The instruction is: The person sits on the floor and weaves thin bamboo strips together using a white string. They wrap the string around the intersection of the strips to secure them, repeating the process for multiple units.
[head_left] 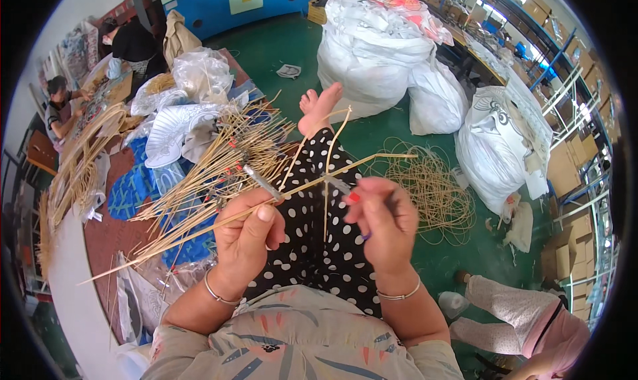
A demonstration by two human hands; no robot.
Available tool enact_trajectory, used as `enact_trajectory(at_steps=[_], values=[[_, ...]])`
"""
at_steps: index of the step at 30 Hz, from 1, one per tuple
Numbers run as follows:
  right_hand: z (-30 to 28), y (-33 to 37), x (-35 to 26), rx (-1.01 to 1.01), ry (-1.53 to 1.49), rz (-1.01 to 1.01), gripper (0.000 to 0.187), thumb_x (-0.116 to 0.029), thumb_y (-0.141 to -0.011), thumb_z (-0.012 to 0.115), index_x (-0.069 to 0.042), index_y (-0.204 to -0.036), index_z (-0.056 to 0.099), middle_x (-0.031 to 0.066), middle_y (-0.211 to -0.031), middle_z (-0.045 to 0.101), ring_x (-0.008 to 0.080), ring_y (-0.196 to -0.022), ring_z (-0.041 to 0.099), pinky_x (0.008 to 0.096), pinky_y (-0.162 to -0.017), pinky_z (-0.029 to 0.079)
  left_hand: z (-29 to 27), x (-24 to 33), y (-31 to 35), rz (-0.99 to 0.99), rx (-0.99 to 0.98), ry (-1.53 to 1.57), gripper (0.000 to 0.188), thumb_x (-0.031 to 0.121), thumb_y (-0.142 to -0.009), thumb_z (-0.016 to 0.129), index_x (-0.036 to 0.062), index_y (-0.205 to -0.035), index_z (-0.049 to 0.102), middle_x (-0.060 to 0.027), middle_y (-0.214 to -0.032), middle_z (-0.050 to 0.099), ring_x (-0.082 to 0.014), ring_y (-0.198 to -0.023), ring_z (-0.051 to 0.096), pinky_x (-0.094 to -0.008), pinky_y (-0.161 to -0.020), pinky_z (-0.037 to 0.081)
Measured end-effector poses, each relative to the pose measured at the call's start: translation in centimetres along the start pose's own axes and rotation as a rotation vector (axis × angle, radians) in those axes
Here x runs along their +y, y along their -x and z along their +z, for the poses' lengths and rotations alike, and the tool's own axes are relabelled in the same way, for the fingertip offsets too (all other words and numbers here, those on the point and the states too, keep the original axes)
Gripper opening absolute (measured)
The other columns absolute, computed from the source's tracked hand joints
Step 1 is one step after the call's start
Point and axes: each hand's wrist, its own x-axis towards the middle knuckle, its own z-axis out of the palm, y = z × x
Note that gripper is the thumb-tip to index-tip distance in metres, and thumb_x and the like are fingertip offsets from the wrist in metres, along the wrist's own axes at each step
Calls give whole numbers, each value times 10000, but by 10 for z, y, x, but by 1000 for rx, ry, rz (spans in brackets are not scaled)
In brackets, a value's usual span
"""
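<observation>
In front of my lap, my left hand [249,227] is closed round thin bamboo strips [312,183]. They run from the lower left across to the upper right, bent near the far end. A pale grey strip [260,182] sticks up above that hand's thumb. To the right, my right hand [385,224] is closed, with thumb and fingers pinched together. Between its fingertips shows a short grey strip [337,183] with a red bit [354,197] beside it; its exact kind is unclear. A curved bamboo strip [330,147] stands between the hands, above my dotted trousers.
On the left, a table [70,267] bears a pile of bamboo sticks [219,154] and white printed sheets [176,131]. Coiled strips [435,194] lie on the green floor. Stuffed white bags [372,51] stand ahead. Other people [61,111] sit at the far left; someone [518,313] is at lower right.
</observation>
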Motion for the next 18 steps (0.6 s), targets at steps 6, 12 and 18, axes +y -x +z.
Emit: enact_trajectory(at_steps=[6, 12, 18], values=[[12, -1, -5, -88, 55, 4, 327, -253, -862, 501, 32, -1024, 501, 104, -783, 596, 77, -560, 511, 155, -458, 344, -9, -6, 6, 113, -94, 14, 218, 195, -879, 480, 32, -1022, 503, -70, -609, 540, -69, -480, 446, -185, -425, 353], [9, 1, -6, -196, 3, -2, 231, -179, -859, 513, 28, -962, 524, 54, -734, 578, 52, -585, 499, 163, -516, 394, -9, -8, 12, 34, -108, 145, 253, 193, -873, 486, 25, -1062, 494, -88, -621, 545, -83, -487, 458, -193, -426, 358], [5, -8, -3, -58, 22, -51, 153, -102, -849, 513, 35, -913, 532, 39, -706, 570, 44, -568, 479, 165, -522, 401, -1, 5, 13, -265, -123, 1, 282, 176, -846, 521, 7, -1070, 493, -72, -634, 547, -87, -504, 476, -193, -462, 381]])
